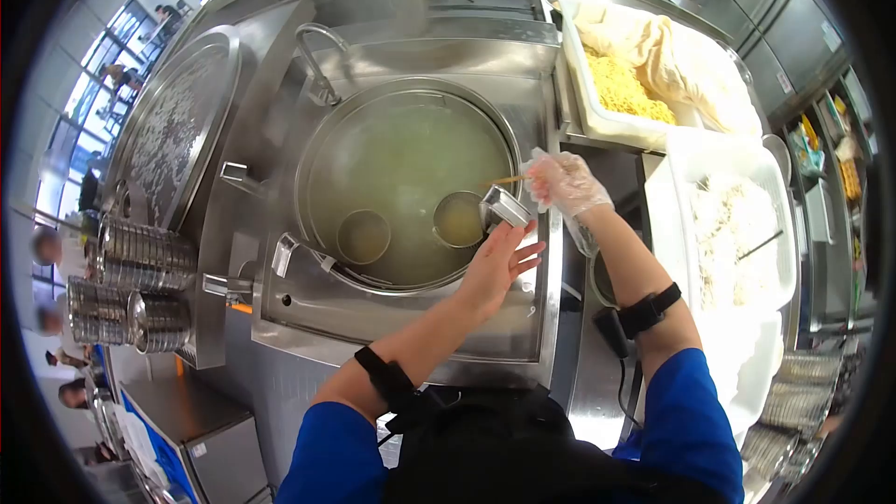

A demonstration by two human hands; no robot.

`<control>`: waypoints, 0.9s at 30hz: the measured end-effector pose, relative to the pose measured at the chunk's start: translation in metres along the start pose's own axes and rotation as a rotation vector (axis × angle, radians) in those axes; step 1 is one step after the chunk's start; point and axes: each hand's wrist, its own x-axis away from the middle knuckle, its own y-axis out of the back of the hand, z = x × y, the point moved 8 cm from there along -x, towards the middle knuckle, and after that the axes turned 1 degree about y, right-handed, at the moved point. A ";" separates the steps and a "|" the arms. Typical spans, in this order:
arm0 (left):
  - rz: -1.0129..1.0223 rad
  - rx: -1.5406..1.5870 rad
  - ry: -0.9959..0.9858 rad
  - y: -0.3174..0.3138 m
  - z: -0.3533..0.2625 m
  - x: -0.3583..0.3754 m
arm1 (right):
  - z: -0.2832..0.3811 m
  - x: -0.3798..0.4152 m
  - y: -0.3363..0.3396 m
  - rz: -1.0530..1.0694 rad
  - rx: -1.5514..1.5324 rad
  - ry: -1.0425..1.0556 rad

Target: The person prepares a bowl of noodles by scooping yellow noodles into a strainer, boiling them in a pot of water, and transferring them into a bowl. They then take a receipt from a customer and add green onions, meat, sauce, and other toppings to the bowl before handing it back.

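Observation:
A large round pot of cloudy, greenish water (pixel 401 149) is set into the steel counter in front of me. Two round noodle strainer baskets hang in it: one strainer (pixel 363 237) near the front left, the other strainer (pixel 458 218) near the right rim, with pale yellow contents. My bare left hand (pixel 495 266) is beside the right strainer's metal handle (pixel 505 208), fingertips right at it, fingers stretched out and spread. Above that handle, my right hand (pixel 565 182), in a clear plastic glove, is closed around wooden chopsticks (pixel 505 180), whose tips point left over the pot's rim.
A curved faucet (pixel 322 65) stands behind the pot. White tubs on the right hold yellow noodles (pixel 621 84) under cloth and a pale, floury food (pixel 737 233). At left are a large round steel lid (pixel 173 131) and stacked metal bowls (pixel 145 252). People sit or stand far left.

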 end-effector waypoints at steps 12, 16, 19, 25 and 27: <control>-0.237 -0.263 -0.140 0.048 0.012 0.029 | -0.088 -0.078 -0.137 0.417 1.152 0.343; -0.226 -0.253 -0.175 0.049 0.002 0.029 | -0.057 -0.084 -0.141 0.582 0.874 0.171; -0.219 -0.267 -0.183 0.054 0.000 0.029 | -0.081 -0.103 -0.109 0.264 0.531 -0.101; -0.184 -0.259 -0.177 0.058 0.001 0.039 | -0.099 -0.080 -0.140 0.418 0.342 -0.306; -0.197 -0.260 -0.178 0.059 -0.003 0.041 | -0.087 -0.094 -0.132 0.328 0.577 -0.082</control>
